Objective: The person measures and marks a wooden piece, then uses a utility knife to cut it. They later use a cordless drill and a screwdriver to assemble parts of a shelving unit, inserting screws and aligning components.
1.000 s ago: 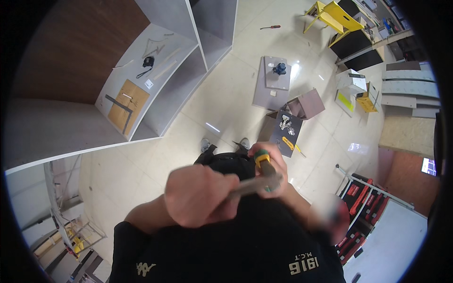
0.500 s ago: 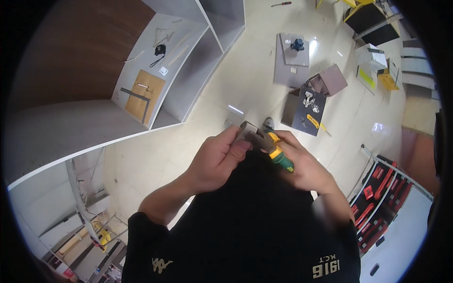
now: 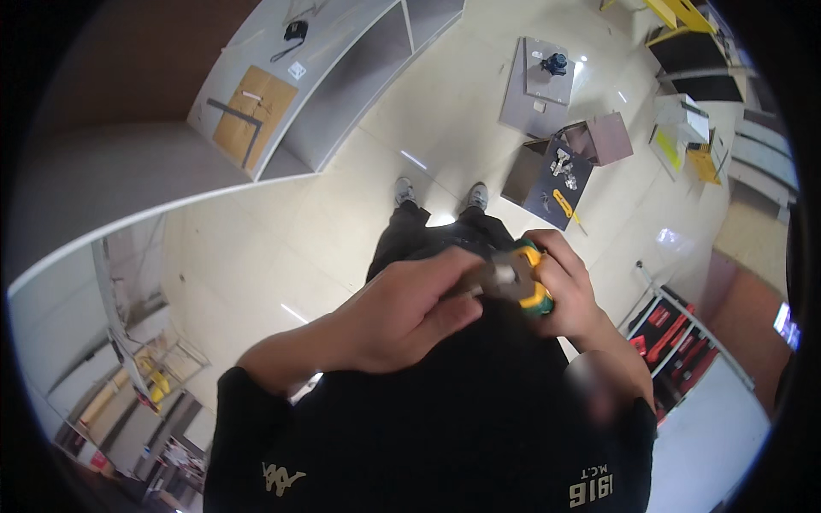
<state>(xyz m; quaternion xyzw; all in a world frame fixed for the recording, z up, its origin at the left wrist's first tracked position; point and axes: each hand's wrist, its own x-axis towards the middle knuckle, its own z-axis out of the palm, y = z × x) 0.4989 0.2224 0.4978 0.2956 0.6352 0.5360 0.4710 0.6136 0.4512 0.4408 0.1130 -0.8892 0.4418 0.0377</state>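
Note:
In front of my black shirt, at the middle of the view, both hands are close together. Pliers (image 3: 511,277) with yellow and green handles sit in my right hand (image 3: 570,289), whose fingers are wrapped round the grips. Their metal head points left, toward my left hand (image 3: 412,309). That hand is closed, with thumb and fingers pinched at a small grey-brown piece (image 3: 481,278) beside the plier jaws. Motion blur and my fingers hide its kind and whether the jaws grip it.
A grey cabinet (image 3: 352,73) lies to the left, bearing a tape measure (image 3: 296,32), a carpenter's square (image 3: 257,137) and cardboard (image 3: 272,103). Ahead right, a dark box (image 3: 556,184) carries metal hinges (image 3: 564,169) and a yellow knife (image 3: 562,203). Panels (image 3: 513,98) hold a blue tool (image 3: 554,64). A toolbox cart (image 3: 671,333) stands right.
Both hands have shifted slightly down, the right one also rightward with the pliers, whose handles have turned and spread. My legs and shoes now show more fully as the view has tilted.

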